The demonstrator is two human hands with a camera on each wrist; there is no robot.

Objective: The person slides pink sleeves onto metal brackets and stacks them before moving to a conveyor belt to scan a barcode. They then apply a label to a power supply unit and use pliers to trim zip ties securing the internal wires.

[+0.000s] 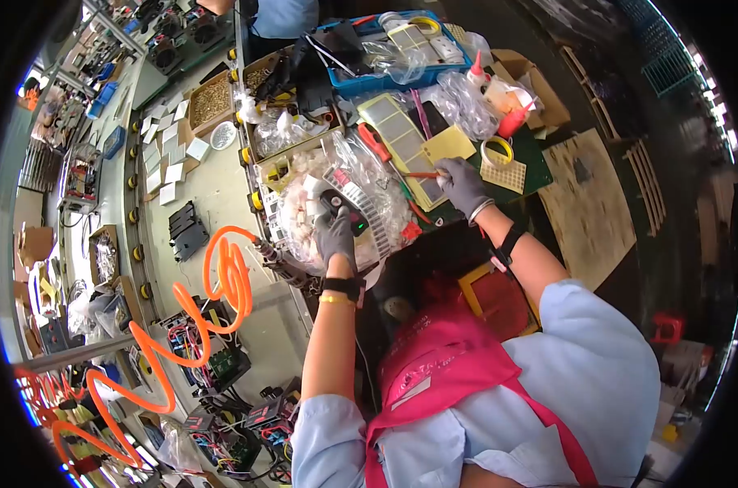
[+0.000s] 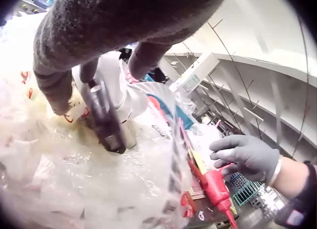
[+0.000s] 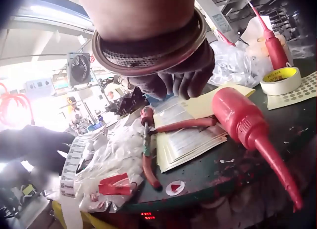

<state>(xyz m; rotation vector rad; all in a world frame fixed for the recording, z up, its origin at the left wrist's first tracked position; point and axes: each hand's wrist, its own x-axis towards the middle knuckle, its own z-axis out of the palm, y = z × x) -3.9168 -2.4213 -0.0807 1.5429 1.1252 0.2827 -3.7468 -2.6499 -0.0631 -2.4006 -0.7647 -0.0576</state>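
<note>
My gloved left hand (image 1: 335, 236) grips a dark glossy part (image 2: 105, 115), seen with a round black face in the head view. It is over a heap of clear plastic bags (image 2: 99, 174), beside a white cylinder and a curling label strip (image 1: 367, 207). A small green light shows next to the fingers. My gloved right hand (image 1: 464, 187) hovers over the bench with loosely bent fingers. Beneath it in the right wrist view lie red-handled pliers (image 3: 183, 124), stacked yellow-edged sheets (image 3: 190, 152) and a red squeeze bottle (image 3: 240, 117) close to the hand.
A blue crate (image 1: 434, 77) of mixed items stands at the back, with more red-tipped bottles (image 1: 515, 120) and a tape roll (image 1: 497, 150) at right. An orange coiled hose (image 1: 222, 285) hangs over the left line. A worker in blue (image 1: 283, 18) is across the bench.
</note>
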